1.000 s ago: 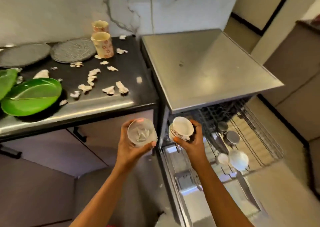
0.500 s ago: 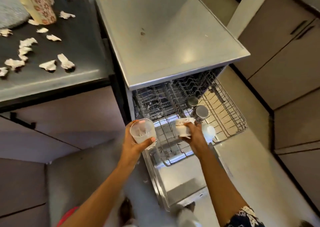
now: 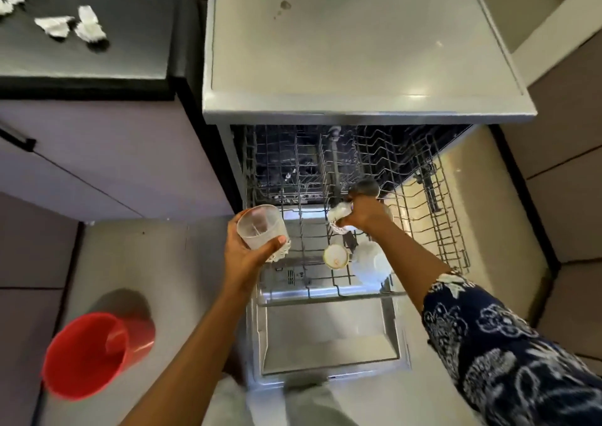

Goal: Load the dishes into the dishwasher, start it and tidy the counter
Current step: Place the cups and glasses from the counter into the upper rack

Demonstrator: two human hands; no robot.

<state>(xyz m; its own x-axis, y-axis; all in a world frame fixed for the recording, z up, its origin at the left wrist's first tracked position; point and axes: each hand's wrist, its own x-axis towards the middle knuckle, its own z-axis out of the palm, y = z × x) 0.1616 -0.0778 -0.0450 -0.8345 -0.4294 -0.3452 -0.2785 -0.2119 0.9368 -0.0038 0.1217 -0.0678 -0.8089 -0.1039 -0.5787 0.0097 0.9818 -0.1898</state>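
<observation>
The dishwasher (image 3: 358,67) stands open with its wire rack (image 3: 433,223) pulled out over the lowered door (image 3: 329,341). My left hand (image 3: 244,256) grips a clear glass (image 3: 259,227) upright, just left of the rack's front corner. My right hand (image 3: 365,212) holds a small white patterned cup (image 3: 338,215) tipped over, down at the rack's middle. In the rack sit a small cup (image 3: 335,256), a white bowl (image 3: 371,262) and a steel cup (image 3: 366,188) just beyond my right hand.
A dark counter (image 3: 130,34) at upper left carries several crumpled paper scraps (image 3: 86,26). A red bucket (image 3: 88,354) lies on the floor at lower left. Cabinet fronts (image 3: 114,165) flank the dishwasher on both sides.
The view has tilted down over the rack. My right hand has lowered the patterned cup into the rack and tipped it over. My left hand still holds the glass beside the rack.
</observation>
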